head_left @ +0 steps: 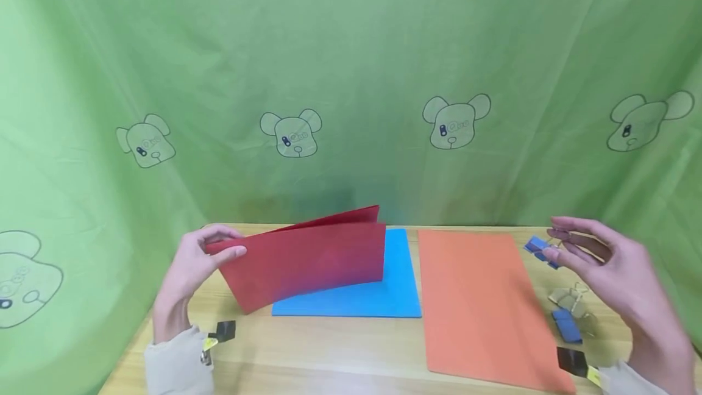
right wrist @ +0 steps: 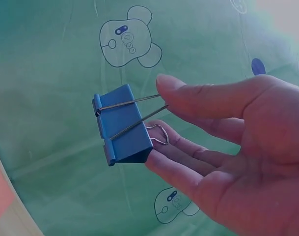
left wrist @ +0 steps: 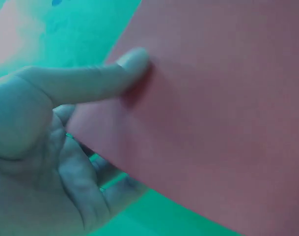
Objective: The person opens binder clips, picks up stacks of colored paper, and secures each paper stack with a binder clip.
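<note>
In the head view my left hand (head_left: 189, 264) pinches the corner of a folded red sheet (head_left: 312, 261) between thumb and fingers. The sheet stands tilted on its edge, partly over a blue sheet (head_left: 351, 300) lying on the table. The left wrist view shows the thumb pressed on the face of the red sheet (left wrist: 213, 108), the other fingers behind it. At the right my right hand (head_left: 614, 261) holds a blue binder clip (right wrist: 124, 123) by its wire handles, raised above the table. The clip's jaws look closed, with nothing between them.
An orange sheet (head_left: 482, 303) lies flat right of the blue one. Beside it, under my right hand, are another blue binder clip (head_left: 567, 325) and a pale clip (head_left: 570, 300). A green curtain (head_left: 351, 66) with bear drawings hangs behind the wooden table (head_left: 329, 352).
</note>
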### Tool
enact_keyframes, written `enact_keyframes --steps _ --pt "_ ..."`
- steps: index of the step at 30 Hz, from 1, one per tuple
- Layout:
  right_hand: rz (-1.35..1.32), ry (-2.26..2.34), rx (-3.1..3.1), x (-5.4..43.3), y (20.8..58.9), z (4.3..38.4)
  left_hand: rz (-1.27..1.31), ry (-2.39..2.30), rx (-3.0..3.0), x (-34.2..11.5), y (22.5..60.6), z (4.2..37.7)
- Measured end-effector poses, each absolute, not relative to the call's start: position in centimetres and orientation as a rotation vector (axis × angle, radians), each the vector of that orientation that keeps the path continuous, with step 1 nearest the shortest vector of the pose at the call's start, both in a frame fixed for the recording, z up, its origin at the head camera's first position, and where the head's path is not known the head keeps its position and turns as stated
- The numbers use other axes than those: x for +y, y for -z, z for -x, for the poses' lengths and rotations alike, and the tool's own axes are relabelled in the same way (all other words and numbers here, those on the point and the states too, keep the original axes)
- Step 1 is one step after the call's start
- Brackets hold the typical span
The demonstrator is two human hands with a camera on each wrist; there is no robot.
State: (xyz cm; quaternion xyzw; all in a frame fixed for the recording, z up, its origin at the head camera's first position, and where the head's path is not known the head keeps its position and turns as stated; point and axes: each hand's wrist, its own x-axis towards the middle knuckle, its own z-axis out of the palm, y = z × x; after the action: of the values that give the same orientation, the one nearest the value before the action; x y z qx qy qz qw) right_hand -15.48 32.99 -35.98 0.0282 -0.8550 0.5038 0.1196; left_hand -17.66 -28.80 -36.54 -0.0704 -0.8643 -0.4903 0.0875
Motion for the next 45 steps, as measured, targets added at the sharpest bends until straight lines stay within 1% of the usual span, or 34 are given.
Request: enact_keyframes --steps 3,8,13,19,23,29,32,40,45 --pt "-0.097 -1.49 -2.488 33.0 36.2 15.6 0.179 1.642 -2.504 -29.5 37.5 18.4" --pt "-0.129 -1.502 -2.468 32.8 36.6 16.1 0.201 1.833 -2.423 -30.4 39.2 19.3" --pt "-0.107 -1.471 -2.488 32.8 37.0 16.3 0.223 1.872 -2.525 -30.5 41.2 20.2" --pt "-0.082 -1.405 -2.572 32.8 37.6 16.9 0.26 1.847 -2.659 -30.7 42.9 20.5" --pt "-0.09 -1.273 -2.664 32.8 38.0 17.2 0.241 1.954 -2.643 -30.8 43.9 20.6" --pt "-0.135 -1.176 -2.722 32.6 38.4 17.5 0.308 2.229 -2.466 -30.5 45.7 21.3" --pt "-0.146 -1.109 -2.76 32.5 38.5 17.7 0.282 2.263 -2.429 -30.3 46.1 21.7" --pt "-0.163 -0.963 -2.899 32.4 39.3 18.5 0.148 2.158 -2.497 -29.8 45.8 22.0" --pt "-0.163 -0.873 -2.947 32.4 40.1 19.1 0.126 2.23 -2.451 -29.7 46.5 21.9"
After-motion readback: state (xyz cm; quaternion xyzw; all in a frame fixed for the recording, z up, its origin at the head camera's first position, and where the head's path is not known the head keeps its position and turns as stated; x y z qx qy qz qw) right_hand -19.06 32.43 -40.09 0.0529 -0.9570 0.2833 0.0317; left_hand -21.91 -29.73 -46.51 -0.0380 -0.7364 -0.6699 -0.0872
